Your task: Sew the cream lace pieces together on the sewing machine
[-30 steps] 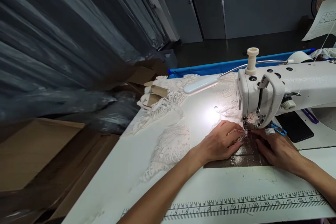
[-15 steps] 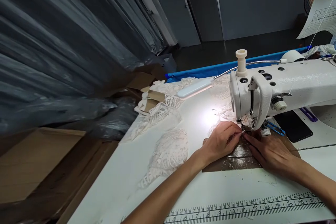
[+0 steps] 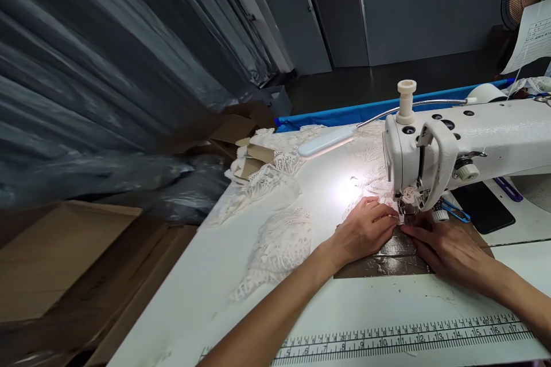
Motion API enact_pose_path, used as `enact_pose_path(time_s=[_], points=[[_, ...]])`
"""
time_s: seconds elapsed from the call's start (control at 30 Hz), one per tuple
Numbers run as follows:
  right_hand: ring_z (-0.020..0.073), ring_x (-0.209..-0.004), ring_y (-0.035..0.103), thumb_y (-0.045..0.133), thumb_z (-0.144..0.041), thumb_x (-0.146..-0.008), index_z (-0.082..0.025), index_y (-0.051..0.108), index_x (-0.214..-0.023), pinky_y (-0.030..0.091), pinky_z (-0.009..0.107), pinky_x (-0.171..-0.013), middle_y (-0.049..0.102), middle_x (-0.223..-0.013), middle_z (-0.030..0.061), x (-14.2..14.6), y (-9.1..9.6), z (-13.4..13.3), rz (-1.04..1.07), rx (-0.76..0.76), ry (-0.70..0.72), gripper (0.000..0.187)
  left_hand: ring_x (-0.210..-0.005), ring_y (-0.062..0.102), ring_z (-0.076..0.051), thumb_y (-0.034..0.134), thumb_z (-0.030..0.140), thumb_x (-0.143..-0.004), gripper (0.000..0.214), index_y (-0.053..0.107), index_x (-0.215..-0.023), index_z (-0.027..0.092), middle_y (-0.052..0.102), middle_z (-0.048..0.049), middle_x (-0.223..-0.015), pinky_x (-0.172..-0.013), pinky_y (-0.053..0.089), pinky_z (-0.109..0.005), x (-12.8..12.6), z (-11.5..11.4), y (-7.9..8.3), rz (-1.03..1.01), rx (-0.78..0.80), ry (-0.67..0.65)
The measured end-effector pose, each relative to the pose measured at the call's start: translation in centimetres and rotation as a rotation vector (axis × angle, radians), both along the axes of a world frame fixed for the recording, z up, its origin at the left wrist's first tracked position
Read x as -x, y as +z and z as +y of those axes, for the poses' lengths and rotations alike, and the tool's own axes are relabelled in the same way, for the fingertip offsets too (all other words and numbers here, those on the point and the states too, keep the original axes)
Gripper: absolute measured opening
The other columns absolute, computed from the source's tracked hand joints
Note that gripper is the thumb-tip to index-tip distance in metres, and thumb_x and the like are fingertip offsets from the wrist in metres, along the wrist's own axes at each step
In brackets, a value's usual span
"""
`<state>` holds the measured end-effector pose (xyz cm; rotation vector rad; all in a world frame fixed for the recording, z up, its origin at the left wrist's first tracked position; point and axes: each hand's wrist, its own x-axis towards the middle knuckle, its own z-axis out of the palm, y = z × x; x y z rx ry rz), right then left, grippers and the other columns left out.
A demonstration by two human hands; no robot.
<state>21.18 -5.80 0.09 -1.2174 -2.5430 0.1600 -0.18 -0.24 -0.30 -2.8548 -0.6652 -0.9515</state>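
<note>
At the needle end of a white sewing machine, a small bit of pale lace lies at the metal presser foot. My left hand is left of the foot, its fingertips closed on the lace's edge. From the right, my right hand reaches in with its index fingertip against the same lace; its other fingers are partly hidden under the machine head. More of the lace shows behind my left hand. A brown, shiny-taped sheet lies beneath both hands.
Lace pieces lie on the white table's left side. A lit lamp hangs over the table. Right of the foot are blue snips, a black phone and a purple tool. A ruler strip runs along the front; cardboard boxes stand left.
My view has shifted slightly, so the machine appears further right. My left fingers have flattened from a raised pinch, and both hands sit slightly apart, showing more lace at the foot.
</note>
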Motion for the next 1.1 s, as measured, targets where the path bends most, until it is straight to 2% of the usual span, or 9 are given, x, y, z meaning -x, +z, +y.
enact_pose_path(time_s=[0.23,0.4,0.53,0.67,0.83,0.93,1.1], points=[[0.0160,-0.070,0.061,0.044,-0.024,-0.093,-0.027,0.065,-0.116,0.051,0.026,-0.059,0.063,-0.094,0.0078,0.0,0.8,-0.1,-0.021,-0.035,-0.047,0.031,-0.079,0.064,-0.013,0.050,0.015,-0.091,0.012,0.062,-0.089,0.017,0.070,-0.0016,-0.088,-0.083,0.049,-0.035,-0.1,0.0,-0.2,-0.019,-0.016,-0.005],[0.0151,-0.069,0.061,0.050,-0.023,-0.091,-0.029,0.064,-0.118,0.050,0.025,-0.058,0.062,-0.095,0.0065,0.1,1.2,0.0,-0.054,0.019,-0.055,0.031,-0.076,0.064,-0.011,0.048,0.014,-0.092,0.014,0.061,-0.090,0.017,0.070,-0.0011,-0.087,-0.088,0.046,-0.037,-0.2,-0.1,-0.2,-0.039,-0.029,0.004],[0.0145,-0.069,0.061,0.049,-0.023,-0.090,-0.031,0.064,-0.119,0.049,0.026,-0.061,0.061,-0.099,0.0061,-0.1,1.0,0.1,-0.028,0.081,-0.084,0.033,-0.074,0.063,-0.012,0.046,0.016,-0.093,0.017,0.062,-0.087,0.016,0.069,-0.0020,-0.083,-0.077,0.049,-0.032,-0.4,-0.1,-0.2,-0.043,-0.006,-0.013],[0.0169,-0.075,0.061,0.045,-0.029,-0.092,-0.032,0.062,-0.121,0.046,0.025,-0.057,0.060,-0.101,0.0061,-0.6,0.8,0.6,0.080,0.202,-0.137,0.034,-0.069,0.061,-0.013,0.043,0.019,-0.095,0.023,0.062,-0.082,0.016,0.066,-0.0032,-0.077,-0.066,0.047,-0.030,-0.6,-0.1,-0.1,-0.009,-0.013,0.027],[0.0170,-0.074,0.058,0.041,-0.026,-0.091,-0.022,0.065,-0.117,0.039,0.023,-0.053,0.060,-0.092,0.0069,-0.8,0.9,0.9,0.197,0.269,-0.146,0.036,-0.072,0.062,-0.015,0.047,0.016,-0.092,0.015,0.060,-0.087,0.015,0.067,-0.0038,-0.079,-0.068,0.051,-0.031,-0.6,-0.2,-0.1,-0.052,0.040,-0.018],[0.0177,-0.075,0.057,0.041,-0.028,-0.091,-0.022,0.067,-0.114,0.038,0.023,-0.054,0.060,-0.088,0.0061,-0.8,0.8,1.0,0.224,0.277,-0.146,0.035,-0.077,0.064,-0.015,0.049,0.014,-0.090,0.011,0.059,-0.090,0.014,0.067,-0.0051,-0.084,-0.072,0.053,-0.030,-0.5,-0.3,-0.2,-0.077,0.088,-0.053],[0.0174,-0.074,0.057,0.040,-0.027,-0.091,-0.024,0.066,-0.115,0.038,0.024,-0.054,0.060,-0.088,0.0059,-0.9,0.6,0.9,0.257,0.305,-0.140,0.035,-0.077,0.063,-0.014,0.049,0.013,-0.090,0.011,0.059,-0.089,0.014,0.067,-0.0065,-0.087,-0.069,0.052,-0.030,-0.6,-0.4,-0.2,-0.145,0.052,0.012]])
